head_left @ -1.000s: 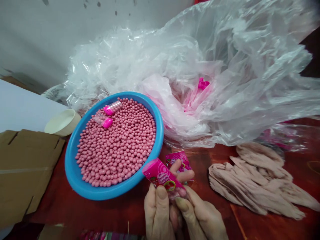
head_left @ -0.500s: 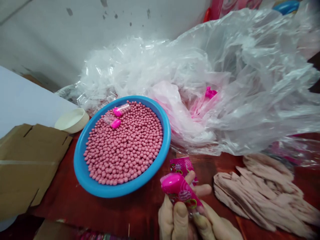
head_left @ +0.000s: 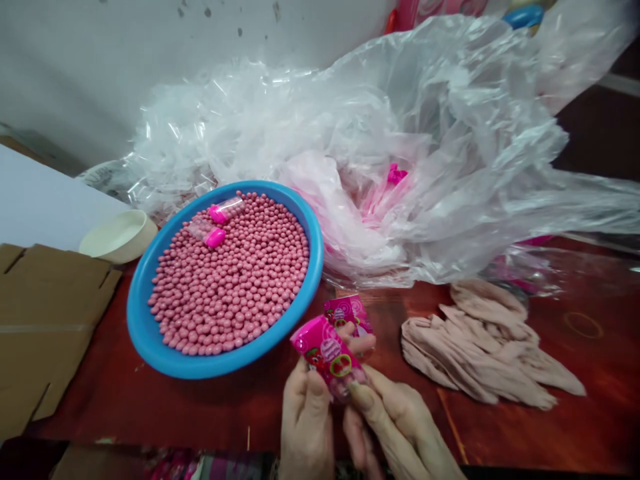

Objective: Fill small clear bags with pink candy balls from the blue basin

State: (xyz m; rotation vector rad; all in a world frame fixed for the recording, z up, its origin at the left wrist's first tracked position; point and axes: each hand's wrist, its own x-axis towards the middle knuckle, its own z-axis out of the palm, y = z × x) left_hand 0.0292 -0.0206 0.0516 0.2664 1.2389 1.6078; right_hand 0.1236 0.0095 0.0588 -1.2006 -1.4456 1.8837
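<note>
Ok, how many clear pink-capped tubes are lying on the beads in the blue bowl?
2. One tube and a second tube lie close together on the pink beads, near the upper left rim of the blue bowl. More could be buried among the beads.

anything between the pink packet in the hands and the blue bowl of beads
Nothing visible. The pink packet, held by the left hand and right hand, sits just off the rim of the blue bowl. A second pink packet lies on the table beside the rim, not between them.
</note>
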